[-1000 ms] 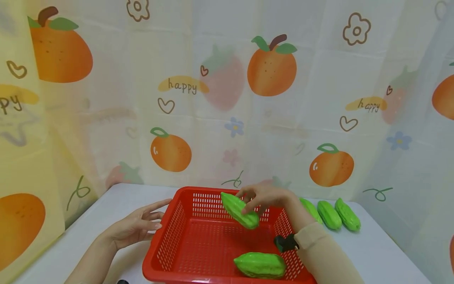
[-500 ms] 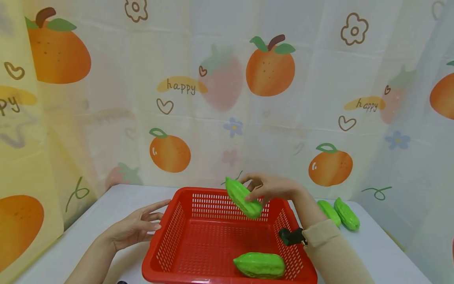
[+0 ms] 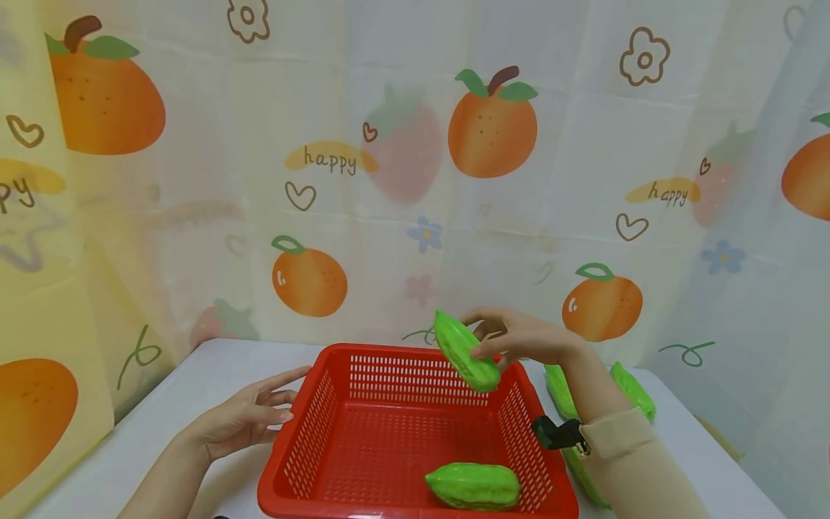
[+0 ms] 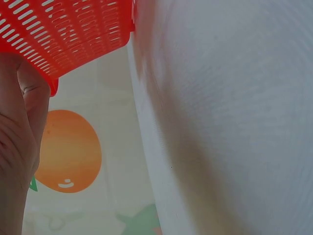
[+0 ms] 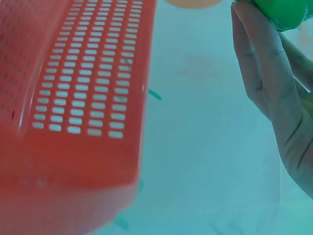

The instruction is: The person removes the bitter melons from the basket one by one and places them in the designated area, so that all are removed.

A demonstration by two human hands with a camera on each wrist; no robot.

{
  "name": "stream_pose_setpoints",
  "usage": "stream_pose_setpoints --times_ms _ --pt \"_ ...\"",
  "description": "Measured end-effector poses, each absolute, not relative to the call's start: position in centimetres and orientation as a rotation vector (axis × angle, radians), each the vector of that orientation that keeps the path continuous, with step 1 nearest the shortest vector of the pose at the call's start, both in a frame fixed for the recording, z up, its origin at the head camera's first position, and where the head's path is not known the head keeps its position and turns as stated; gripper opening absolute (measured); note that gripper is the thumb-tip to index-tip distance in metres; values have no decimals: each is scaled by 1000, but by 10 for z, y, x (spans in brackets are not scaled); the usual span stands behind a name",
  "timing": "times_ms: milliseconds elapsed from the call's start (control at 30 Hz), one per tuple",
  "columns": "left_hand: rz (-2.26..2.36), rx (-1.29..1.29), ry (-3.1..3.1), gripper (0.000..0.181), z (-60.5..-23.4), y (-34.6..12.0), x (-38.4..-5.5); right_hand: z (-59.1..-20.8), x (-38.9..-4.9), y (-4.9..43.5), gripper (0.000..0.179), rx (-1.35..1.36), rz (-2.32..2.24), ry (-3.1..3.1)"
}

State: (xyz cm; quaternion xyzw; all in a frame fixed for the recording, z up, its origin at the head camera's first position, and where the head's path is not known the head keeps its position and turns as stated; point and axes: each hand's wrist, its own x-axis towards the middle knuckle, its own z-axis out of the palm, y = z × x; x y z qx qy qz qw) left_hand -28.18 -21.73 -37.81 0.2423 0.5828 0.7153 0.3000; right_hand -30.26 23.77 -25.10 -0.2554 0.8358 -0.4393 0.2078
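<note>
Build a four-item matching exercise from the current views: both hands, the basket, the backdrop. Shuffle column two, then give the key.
Column 1
1. left hand
2. right hand
3. basket
4. backdrop

Column 2
A. printed with oranges
B. holding a green gourd
C. red and slotted
D. fingers at the basket's left side

Pairs: 1-D, 2-B, 3-C, 4-A
</note>
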Motion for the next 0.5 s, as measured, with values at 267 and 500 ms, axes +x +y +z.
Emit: stream_pose_setpoints --times_ms 267,500 --pt "1898 655 1541 65 -378 -218 -280 -246 -294 261 51 -684 -1215 2381" --pt "1900 644 1550 65 -377 -217 -280 -248 -286 285 55 -630 -1191 2444"
